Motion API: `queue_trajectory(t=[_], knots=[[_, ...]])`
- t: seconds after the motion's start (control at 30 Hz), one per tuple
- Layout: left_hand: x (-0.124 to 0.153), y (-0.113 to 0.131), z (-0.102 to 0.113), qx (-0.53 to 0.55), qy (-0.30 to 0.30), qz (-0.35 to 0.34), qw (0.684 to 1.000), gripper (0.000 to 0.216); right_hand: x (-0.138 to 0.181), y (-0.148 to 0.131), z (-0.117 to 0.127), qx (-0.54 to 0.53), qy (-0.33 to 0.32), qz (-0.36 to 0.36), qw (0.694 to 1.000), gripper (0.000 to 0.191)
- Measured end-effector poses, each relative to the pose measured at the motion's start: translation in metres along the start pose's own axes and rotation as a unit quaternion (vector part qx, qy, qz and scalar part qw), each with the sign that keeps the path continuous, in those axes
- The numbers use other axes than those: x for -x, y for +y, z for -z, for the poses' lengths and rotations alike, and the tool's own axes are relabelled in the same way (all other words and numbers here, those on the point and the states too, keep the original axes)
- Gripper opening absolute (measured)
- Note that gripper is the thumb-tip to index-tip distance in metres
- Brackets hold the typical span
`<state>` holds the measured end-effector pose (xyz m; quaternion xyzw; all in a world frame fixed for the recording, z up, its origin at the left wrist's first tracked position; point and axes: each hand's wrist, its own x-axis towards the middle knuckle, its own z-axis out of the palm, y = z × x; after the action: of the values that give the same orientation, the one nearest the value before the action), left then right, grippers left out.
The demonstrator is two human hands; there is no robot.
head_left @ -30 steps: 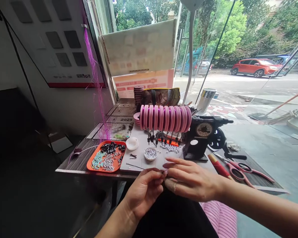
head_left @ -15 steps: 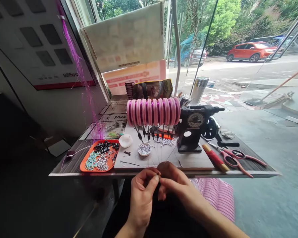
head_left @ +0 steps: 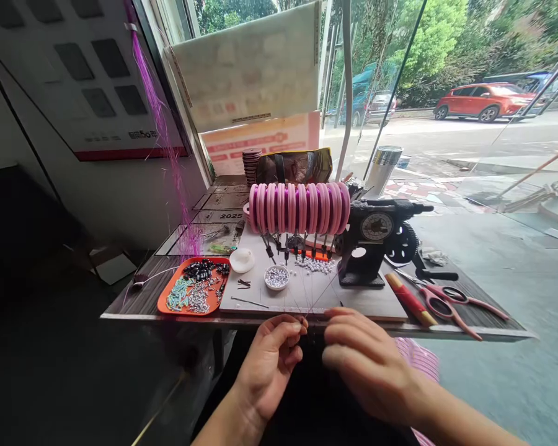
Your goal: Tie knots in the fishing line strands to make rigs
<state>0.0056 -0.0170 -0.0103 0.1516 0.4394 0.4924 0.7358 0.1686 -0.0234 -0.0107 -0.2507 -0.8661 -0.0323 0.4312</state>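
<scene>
My left hand [head_left: 272, 359] is closed in a pinch just below the table's front edge, at thin threads [head_left: 310, 303] that fan up toward a reel. My right hand [head_left: 365, 359] is beside it, apart, with fingers curled and partly blurred; whatever they may hold is hidden. The reel, wound with pink rings [head_left: 300, 209], sits on a black hand-cranked winder [head_left: 369, 235]. Small dark weights [head_left: 295, 253] hang below the rings. Near my hands, a white board [head_left: 316, 306] bears a small bowl of pearl-like beads [head_left: 277, 277] and a thin metal rod [head_left: 250, 301].
An orange tray [head_left: 163, 302] of sorted small parts lies left, beside a white dish [head_left: 242, 261]. Scissors [head_left: 451, 306] and a red-and-yellow stick [head_left: 409, 298] lie right. Purple strands [head_left: 151, 87] hang at left. Loose beads [head_left: 316, 266] lie under the reel.
My right hand has moved away from my left hand, to the right. My left hand keeps its pinch. The view has shifted slightly left.
</scene>
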Motion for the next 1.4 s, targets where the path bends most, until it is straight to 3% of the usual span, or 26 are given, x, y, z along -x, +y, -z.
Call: queue_trajectory(t=[0.1, 0.2, 0.33, 0.43, 0.53, 0.63, 0.7, 0.77, 0.87, 0.97, 1.07, 1.17, 1.3, 1.4], knots=[[0.0, 0.002, 0.001, 0.02, 0.006, 0.04, 0.999, 0.01, -0.004, 0.01, 0.0, 0.079, -0.026, 0.134, 0.988, 0.024], [0.001, 0.003, 0.002, 0.023, -0.01, 0.06, 0.998, 0.009, -0.009, 0.021, 0.0, 0.148, -0.049, 0.212, 0.965, 0.02], [0.002, 0.002, 0.002, 0.031, -0.021, 0.062, 0.997, 0.008, -0.019, 0.03, 0.002, 0.149, -0.107, 0.274, 0.944, 0.025], [0.003, 0.003, 0.001, 0.038, -0.017, 0.063, 0.997, 0.009, -0.022, 0.029, 0.002, 0.098, -0.126, 0.231, 0.96, 0.024], [0.004, 0.004, -0.001, 0.024, -0.012, 0.041, 0.999, 0.01, -0.018, 0.025, -0.003, 0.014, -0.137, 0.12, 0.983, 0.025], [0.003, 0.003, -0.002, -0.033, -0.031, -0.016, 0.999, 0.007, -0.01, 0.017, -0.009, -0.029, -0.153, 0.022, 0.988, 0.024], [0.003, 0.002, -0.001, -0.108, -0.046, -0.079, 0.99, 0.007, -0.005, 0.01, -0.009, -0.015, -0.18, 0.005, 0.984, 0.023], [0.003, 0.001, 0.002, -0.214, -0.054, -0.175, 0.96, 0.01, -0.006, 0.001, -0.007, -0.001, -0.212, -0.002, 0.977, 0.022], [0.004, 0.002, 0.008, -0.372, -0.055, -0.302, 0.876, 0.012, -0.02, -0.007, 0.003, -0.043, -0.256, -0.036, 0.965, 0.019], [0.005, 0.007, 0.011, -0.426, -0.053, -0.332, 0.84, 0.012, -0.048, -0.002, 0.009, -0.154, -0.249, -0.092, 0.952, 0.02], [0.005, 0.012, 0.011, -0.372, -0.054, -0.337, 0.863, 0.016, -0.078, 0.013, 0.006, -0.274, -0.231, -0.161, 0.92, 0.018], [0.003, 0.016, 0.009, -0.289, -0.065, -0.302, 0.906, 0.016, -0.098, 0.025, -0.005, -0.306, -0.252, -0.149, 0.906, 0.016], [0.0, 0.016, 0.01, -0.232, -0.068, -0.189, 0.952, 0.018, -0.104, 0.033, -0.024, -0.238, -0.266, -0.058, 0.932, 0.019], [-0.001, 0.017, 0.011, -0.222, -0.066, -0.164, 0.959, 0.018, -0.1, 0.036, -0.033, -0.141, -0.269, -0.015, 0.953, 0.016]])
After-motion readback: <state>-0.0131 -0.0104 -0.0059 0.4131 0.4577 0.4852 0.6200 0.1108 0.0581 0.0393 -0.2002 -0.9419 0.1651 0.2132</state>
